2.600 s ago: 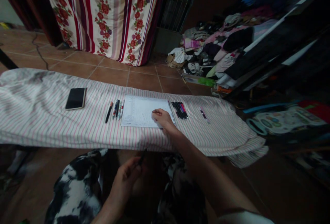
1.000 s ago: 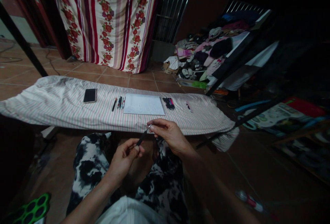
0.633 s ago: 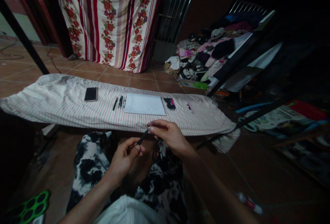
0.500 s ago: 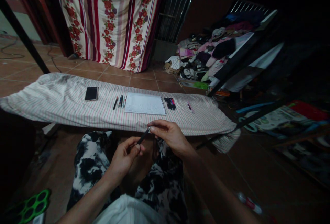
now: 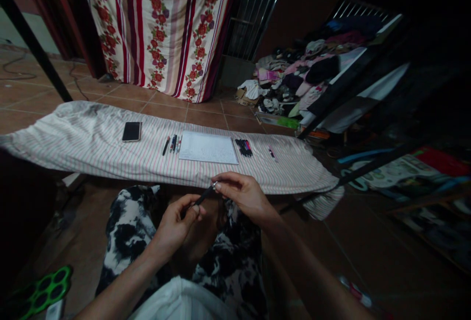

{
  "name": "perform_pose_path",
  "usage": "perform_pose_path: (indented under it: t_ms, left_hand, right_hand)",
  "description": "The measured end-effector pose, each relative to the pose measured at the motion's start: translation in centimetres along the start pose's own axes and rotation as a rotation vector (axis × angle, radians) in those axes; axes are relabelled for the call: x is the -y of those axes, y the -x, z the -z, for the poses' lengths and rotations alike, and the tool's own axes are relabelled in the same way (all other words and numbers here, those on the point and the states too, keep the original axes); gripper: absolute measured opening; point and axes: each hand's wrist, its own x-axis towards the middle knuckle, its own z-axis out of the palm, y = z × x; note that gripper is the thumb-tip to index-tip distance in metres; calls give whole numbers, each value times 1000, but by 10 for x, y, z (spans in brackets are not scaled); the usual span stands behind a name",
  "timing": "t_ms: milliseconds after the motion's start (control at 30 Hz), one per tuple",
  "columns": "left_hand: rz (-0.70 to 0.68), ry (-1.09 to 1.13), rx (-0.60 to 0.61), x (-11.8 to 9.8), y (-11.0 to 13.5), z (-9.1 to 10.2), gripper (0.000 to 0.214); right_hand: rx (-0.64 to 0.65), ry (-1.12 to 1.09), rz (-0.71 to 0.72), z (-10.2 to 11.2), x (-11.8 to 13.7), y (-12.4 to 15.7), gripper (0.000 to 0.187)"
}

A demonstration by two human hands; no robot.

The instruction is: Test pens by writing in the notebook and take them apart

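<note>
Single head-worn view from above the tie-dyed trousers [image 5: 128, 241], facing forward and down. Close on the left hand [image 5: 175, 226] and right hand [image 5: 243, 196], farther from the striped cloth [image 5: 91, 148] and floral curtain [image 5: 162, 30] beyond.

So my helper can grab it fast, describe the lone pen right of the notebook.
Find the long striped cloth. On it lies a spiral notebook with a tight bunch of dark pens at its right. Farther right, alone and slanted, is the pink-marked pen, the only one set apart.
</note>
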Motion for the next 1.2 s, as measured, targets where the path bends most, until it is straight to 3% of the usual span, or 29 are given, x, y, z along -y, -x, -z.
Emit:
perform_pose_path:
  t_ms: [400,967,1200]
  left_hand:
    - [-41,-52,1,6,-1,6,18]
    - [-73,-141,8,1,6,11,23]
    - [-193,-278,-2,-1,10,14,24]
  right_hand:
    - [25,155,51,1,1,-1,15]
    - [196,727,402,15,26,4,14]
    - [201,871,450,10,29,7,20]
